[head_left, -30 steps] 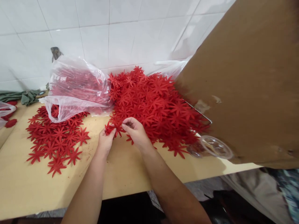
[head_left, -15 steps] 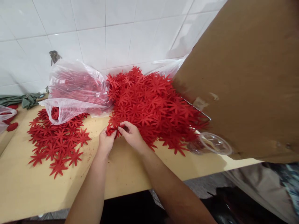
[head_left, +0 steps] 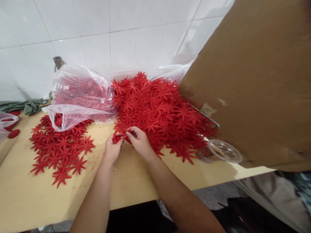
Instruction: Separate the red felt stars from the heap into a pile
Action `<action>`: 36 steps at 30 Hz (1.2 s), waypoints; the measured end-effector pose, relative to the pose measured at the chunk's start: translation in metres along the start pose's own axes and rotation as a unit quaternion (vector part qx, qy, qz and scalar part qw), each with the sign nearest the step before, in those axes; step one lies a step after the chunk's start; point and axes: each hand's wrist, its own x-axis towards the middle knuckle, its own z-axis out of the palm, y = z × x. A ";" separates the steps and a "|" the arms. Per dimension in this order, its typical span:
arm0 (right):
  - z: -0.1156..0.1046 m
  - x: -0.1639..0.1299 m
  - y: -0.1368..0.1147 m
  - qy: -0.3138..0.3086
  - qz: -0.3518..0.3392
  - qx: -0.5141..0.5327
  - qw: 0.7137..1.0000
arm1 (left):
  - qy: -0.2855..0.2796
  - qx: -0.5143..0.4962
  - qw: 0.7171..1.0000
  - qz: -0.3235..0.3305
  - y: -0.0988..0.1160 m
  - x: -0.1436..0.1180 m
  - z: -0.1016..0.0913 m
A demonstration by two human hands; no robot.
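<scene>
My left hand is closed on a red petal cutout, its thumb and fingertips pinching the folded material. From the other side my right hand grips the same piece between thumb and fingers, close to the left fingertips. The piece is crumpled, and my fingers hide part of it. Right behind both hands rises a large heap of red flower-shaped cutouts with narrow pointed petals. A smaller spread of similar red cutouts lies on the table to the left.
A clear plastic bag filled with red pieces stands against the tiled wall. A big cardboard sheet leans on the right, beside a transparent plastic container. Green cloth lies at the far left of the wooden table.
My fingers have shifted slightly on the red cutout, and both hands sit a little further right. The heaps, bag and cardboard stay as they were; the view has tilted slightly.
</scene>
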 end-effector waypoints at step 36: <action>-0.059 0.053 -0.032 0.200 -0.043 -0.089 0.975 | 0.092 -0.043 0.994 -0.030 0.007 -0.001 -0.001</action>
